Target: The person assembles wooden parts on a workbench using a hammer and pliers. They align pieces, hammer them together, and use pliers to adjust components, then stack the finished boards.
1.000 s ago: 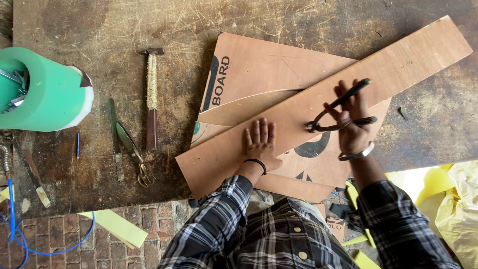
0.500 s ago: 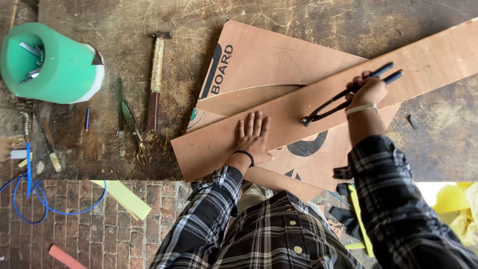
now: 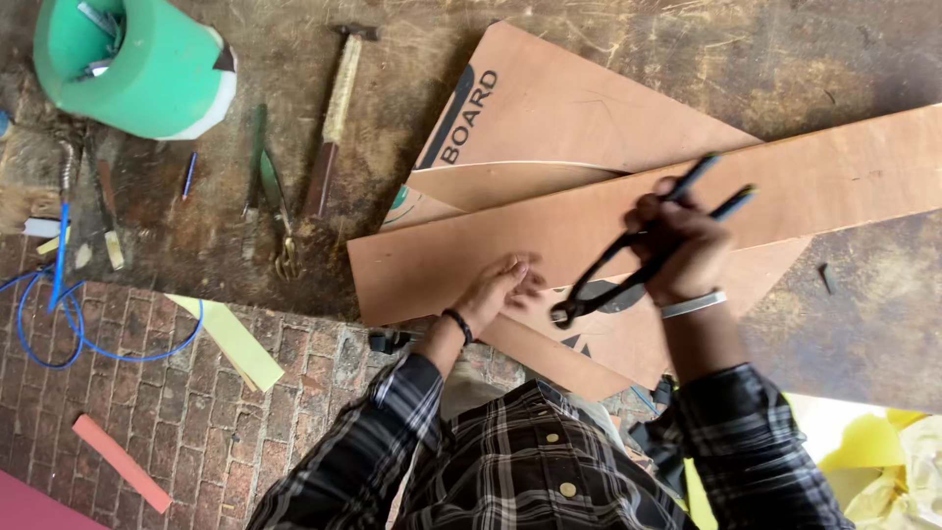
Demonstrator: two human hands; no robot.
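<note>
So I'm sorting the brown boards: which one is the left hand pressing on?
The left hand presses the long plain strip lying on top, not the printed sheets beneath.

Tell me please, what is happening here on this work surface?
A person in a plaid shirt is working on brown board sheets. The left hand presses flat on the long strip that lies across the other sheets. The right hand holds black shears above the strip, tips pointing towards the person. A hammer, scissors and a green container lie to the left, untouched.
</note>
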